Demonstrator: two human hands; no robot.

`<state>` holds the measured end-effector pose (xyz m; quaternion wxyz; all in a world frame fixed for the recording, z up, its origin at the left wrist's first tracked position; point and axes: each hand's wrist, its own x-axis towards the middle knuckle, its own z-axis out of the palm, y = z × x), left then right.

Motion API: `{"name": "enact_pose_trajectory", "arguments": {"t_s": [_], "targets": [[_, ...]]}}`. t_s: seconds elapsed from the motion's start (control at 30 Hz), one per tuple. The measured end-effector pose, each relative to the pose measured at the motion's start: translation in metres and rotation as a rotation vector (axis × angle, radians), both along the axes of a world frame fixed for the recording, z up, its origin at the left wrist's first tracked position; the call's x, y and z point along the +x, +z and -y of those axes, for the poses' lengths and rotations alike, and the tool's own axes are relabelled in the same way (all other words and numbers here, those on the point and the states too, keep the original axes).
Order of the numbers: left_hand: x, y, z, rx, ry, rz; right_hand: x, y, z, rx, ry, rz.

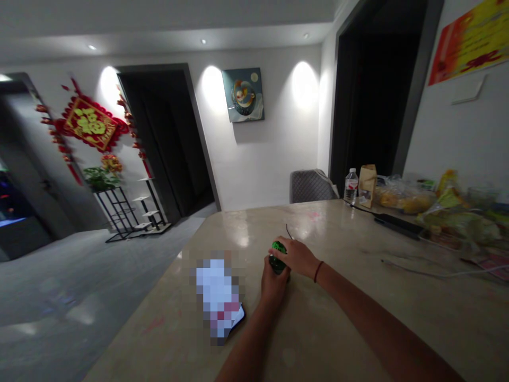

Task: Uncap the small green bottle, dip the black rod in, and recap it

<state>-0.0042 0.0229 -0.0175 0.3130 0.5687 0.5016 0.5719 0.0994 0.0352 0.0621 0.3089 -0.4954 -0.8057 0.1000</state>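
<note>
Head view; clock centre at the green container, 12 at the top.

Item: one small green container [277, 263], at the middle of the table [186, 323], just below the middle of the view. Bright green top, darker body; exact kind cannot be told, nor whether its base touches the tabletop.

Item: left hand [273, 284], at 6 o'clock, grasping the container around its lower part.

Item: right hand [296, 257], at 2 o'clock, grasping the same container by its upper part, fingers over the top. Dark red band [318, 271] at the wrist.

Item: one phone [239, 317], at 8 o'clock, near the left forearm, lying on the table; mostly hidden by blurred blocks.

Item: one thin dark cord [289, 232], at 1 o'clock, just beyond the right hand.

Items toward 2 o'clock, far side of the table: clear bottle [351, 187] with white cap, just beside a brown paper bag [368, 185]; next, a plastic bag [403, 195] with yellow contents.

Item: one long black box [398, 225], between 2 and 3 o'clock.

Item: one pale cable [431, 274], at 3 o'clock.

Item: one grey chair [310, 185], at 1 o'clock.

Item: one wall picture [243, 95], between 11 and 12 o'clock.

Item: one red hanging ornament [90, 123], at 10 o'clock, above a leafy plant [99, 179].
</note>
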Motion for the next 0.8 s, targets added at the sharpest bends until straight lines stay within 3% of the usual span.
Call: {"name": "enact_pose_trajectory", "arguments": {"t_s": [0.2,0.33,0.6,0.8], "targets": [[0.000,-0.003,0.000,0.001,-0.025,-0.025,0.000,0.006,0.000,0.098,-0.033,0.097],[0.000,-0.002,0.000,-0.006,0.002,-0.076,0.001,0.006,-0.001,0.111,0.029,0.084],[0.000,0.000,-0.003,0.129,0.067,-0.101,0.016,0.004,-0.012,0.092,0.181,-0.048],[-0.002,-0.004,-0.007,0.140,0.118,-0.105,0.028,0.011,-0.013,-0.022,0.263,-0.159]]}}
